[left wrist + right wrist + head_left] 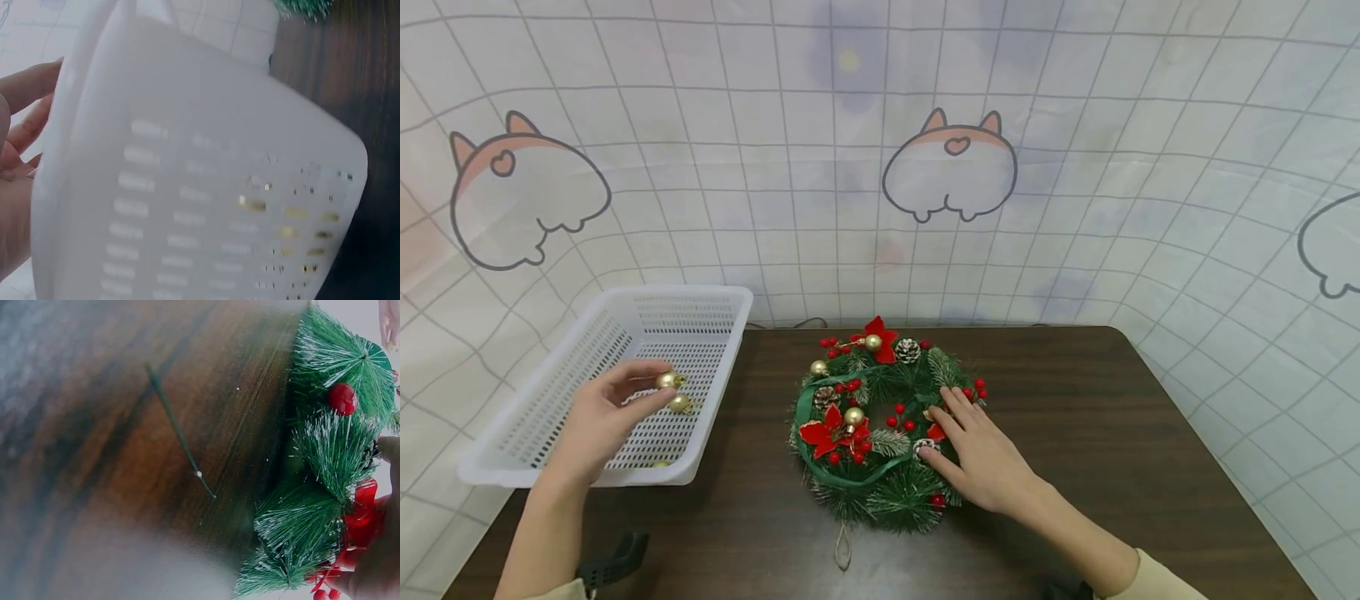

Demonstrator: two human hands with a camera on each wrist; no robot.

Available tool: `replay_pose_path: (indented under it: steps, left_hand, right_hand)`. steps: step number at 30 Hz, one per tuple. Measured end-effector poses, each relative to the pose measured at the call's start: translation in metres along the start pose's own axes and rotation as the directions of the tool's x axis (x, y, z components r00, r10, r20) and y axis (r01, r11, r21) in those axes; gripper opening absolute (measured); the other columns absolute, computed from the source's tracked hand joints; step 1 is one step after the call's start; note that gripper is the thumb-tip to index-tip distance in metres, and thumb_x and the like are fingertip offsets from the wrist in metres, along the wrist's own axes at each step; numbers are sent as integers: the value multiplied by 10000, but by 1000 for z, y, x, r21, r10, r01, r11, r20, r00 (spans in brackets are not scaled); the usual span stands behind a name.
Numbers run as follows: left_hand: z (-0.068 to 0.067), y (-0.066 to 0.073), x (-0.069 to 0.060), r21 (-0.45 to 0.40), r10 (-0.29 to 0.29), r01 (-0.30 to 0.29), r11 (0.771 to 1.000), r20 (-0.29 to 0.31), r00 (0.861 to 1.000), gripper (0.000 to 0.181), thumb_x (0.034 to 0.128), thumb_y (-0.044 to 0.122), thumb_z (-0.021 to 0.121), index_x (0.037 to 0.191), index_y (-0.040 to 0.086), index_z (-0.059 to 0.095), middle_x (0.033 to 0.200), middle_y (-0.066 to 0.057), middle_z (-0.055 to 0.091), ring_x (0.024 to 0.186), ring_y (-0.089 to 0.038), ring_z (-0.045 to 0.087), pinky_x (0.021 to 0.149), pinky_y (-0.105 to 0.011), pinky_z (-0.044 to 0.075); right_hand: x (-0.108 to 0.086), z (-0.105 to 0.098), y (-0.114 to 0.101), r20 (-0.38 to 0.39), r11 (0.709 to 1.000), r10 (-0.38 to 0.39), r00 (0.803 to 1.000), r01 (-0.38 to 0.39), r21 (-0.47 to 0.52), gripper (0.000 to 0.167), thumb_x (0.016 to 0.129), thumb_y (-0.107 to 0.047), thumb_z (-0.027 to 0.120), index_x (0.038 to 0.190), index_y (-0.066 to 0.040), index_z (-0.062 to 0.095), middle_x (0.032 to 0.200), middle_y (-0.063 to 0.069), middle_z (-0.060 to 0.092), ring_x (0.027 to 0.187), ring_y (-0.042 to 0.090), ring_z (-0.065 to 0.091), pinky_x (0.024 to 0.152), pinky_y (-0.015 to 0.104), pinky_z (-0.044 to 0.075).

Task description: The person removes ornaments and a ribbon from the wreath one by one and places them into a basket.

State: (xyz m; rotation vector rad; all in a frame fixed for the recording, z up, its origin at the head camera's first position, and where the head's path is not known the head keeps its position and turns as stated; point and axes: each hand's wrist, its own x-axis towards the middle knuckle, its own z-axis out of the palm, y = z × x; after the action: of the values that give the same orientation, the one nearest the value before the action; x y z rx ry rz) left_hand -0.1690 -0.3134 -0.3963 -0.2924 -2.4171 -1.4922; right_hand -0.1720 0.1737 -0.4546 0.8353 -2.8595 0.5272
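Note:
Over the white basket (pixel 741 333), my left hand (pixel 606 412) pinches a small gold Christmas ball (pixel 667 380) between thumb and fingers. A second gold ball (pixel 681 404) shows just below the thumb tip; whether it is also held I cannot tell. In the left wrist view, the basket wall (pixel 206 112) hides most of that hand. On the table, a green Christmas wreath (pixel 906 500) carries red flowers, berries, pinecones and gold balls. My right hand (pixel 988 458) rests on its right side, fingers spread over the needles and a red flower (pixel 362 519).
Another gold ball (pixel 661 463) lies in the basket near its front wall. A twine loop (pixel 842 550) sticks out from the wreath toward the front. The dark wooden table (pixel 1075 375) meets a grid-patterned cloth (pixel 820 250) at the back. One loose green needle (pixel 175 425) lies on the wood.

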Motion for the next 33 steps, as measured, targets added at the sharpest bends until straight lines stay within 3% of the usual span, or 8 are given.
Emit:
replay_pose_path:
  steps: [9, 13, 19, 27, 33]
  left_hand:
    - [-16, -15, -3, 61, -120, 121, 991, -15, 993, 403, 977, 181, 742, 1311, -2, 612, 1173, 128, 645, 1077, -32, 583, 823, -106, 482]
    - [-17, -18, -3, 132, -139, 138, 982, -3, 990, 410, 980, 212, 740, 1311, 1, 620, 1193, 27, 652, 1040, -13, 588, 795, -114, 486]
    - [-16, -22, 0, 229, -190, 164, 960, 96, 977, 450, 990, 246, 724, 1340, -12, 608, 1284, -191, 605, 998, -68, 595, 767, -173, 482]
    - [-13, -24, 9, 233, -214, 158, 959, 235, 948, 374, 967, 157, 742, 1280, -21, 641, 1206, -182, 676, 1095, -317, 635, 807, -383, 528]
    - [-7, -24, 12, 211, -228, 166, 963, 318, 920, 367, 923, 142, 787, 1235, -16, 675, 1180, -154, 694, 1068, -311, 664, 786, -333, 566]
  right_hand:
    - [0, 0, 0, -7, 1000, -4, 1000, 4, 5, 692, 1050, -566, 485, 1491, -34, 521, 1647, 217, 260, 1537, 361, 181, 1203, 556, 221]
    - [0, 1, 1, -11, 1000, -6, 1000, 6, -2, 701, 1050, -575, 477, 1493, -34, 519, 1646, 217, 261, 1536, 363, 183, 1201, 556, 225]
    - [0, 1, 1, -15, 1000, -7, 1000, 7, 0, 706, 1051, -580, 471, 1493, -31, 518, 1648, 218, 256, 1536, 365, 181, 1198, 562, 228]
    - [0, 1, 1, -10, 1000, -8, 1000, 8, 5, 715, 1050, -589, 462, 1497, -33, 514, 1649, 214, 256, 1536, 366, 181, 1203, 556, 216]
    - [0, 1, 1, -9, 1000, -9, 1000, 9, 8, 708, 1052, -583, 466, 1498, -35, 514, 1649, 213, 256, 1535, 362, 187, 1203, 551, 220]
